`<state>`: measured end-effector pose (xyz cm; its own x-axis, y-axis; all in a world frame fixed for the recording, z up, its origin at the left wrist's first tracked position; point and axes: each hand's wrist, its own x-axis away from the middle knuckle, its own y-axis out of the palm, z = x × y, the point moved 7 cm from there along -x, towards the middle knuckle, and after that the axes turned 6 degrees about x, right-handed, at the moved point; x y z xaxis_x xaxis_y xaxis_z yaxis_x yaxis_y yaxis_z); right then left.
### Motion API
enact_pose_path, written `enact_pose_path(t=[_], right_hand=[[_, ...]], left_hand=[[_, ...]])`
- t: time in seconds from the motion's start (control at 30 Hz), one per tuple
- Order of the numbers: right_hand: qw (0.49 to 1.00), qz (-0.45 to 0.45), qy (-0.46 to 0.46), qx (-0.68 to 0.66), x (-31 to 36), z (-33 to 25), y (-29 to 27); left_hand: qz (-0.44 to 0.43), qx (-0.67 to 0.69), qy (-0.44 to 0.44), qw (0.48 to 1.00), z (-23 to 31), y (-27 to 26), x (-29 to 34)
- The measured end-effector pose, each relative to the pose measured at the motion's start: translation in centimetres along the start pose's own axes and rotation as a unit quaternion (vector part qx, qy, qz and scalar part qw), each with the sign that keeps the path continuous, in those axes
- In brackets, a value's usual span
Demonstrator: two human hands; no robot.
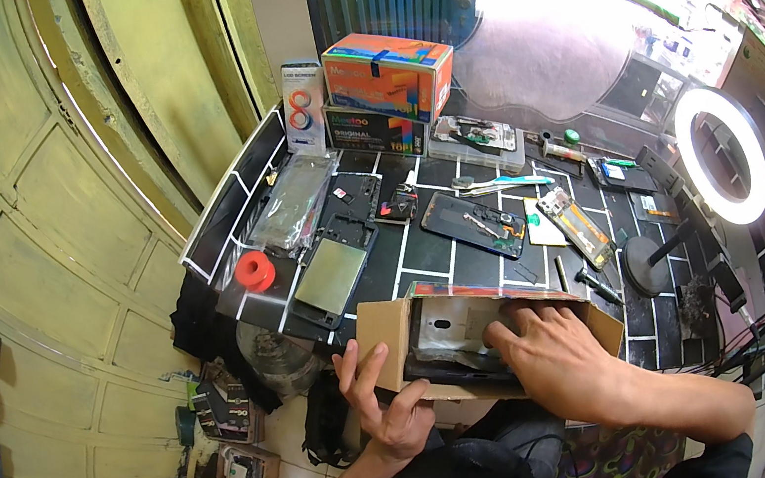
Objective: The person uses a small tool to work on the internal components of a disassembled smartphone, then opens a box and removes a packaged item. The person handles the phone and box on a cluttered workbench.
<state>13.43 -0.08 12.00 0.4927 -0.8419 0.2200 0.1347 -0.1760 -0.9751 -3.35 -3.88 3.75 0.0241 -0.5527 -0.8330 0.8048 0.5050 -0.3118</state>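
Head: open carton [384, 341], perhaps bagged phone panels [460, 319] inside.

My sleeve [724, 465] is black and my cardboard box [385, 341] brown. My bench [394, 245] is black, gridded with white lines. I see a red spool [256, 281], an orange carton [372, 80], a white ring light [693, 158], yellow-green doors [20, 226], and dark fabric [618, 464] swirled with green.

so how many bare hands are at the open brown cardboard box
2: the bare left hand by the left end of the open brown cardboard box, and the bare right hand dipping inside, its fingertips partly hidden.
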Motion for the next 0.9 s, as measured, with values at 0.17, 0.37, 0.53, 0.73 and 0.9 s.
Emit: enact_pose_path(t=[0.17,0.37,0.53,0.73,0.9], right_hand=[[0.997,-0.006,-0.068,0.02,-0.4,-1.2,-0.4],[0.986,-0.015,-0.118,0.115,-3.6,-3.5,-1.5],[0.981,0.026,-0.108,0.159,-5.4,-4.0,-1.0],[0.976,0.082,-0.128,0.153,-5.2,-3.8,-0.5],[0.973,0.07,-0.124,0.182,-5.7,-4.3,-1.1]], left_hand=[[0.006,0.005,0.005,1.0,-0.1,-0.1,0.4],[0.007,0.042,-0.004,0.999,-0.2,0.1,0.8],[0.024,0.036,-0.022,0.999,0.2,0.2,0.2],[0.016,0.005,-0.004,1.0,0.2,0.2,0.1],[0.01,0.008,-0.004,1.0,0.5,0.2,-0.3]])
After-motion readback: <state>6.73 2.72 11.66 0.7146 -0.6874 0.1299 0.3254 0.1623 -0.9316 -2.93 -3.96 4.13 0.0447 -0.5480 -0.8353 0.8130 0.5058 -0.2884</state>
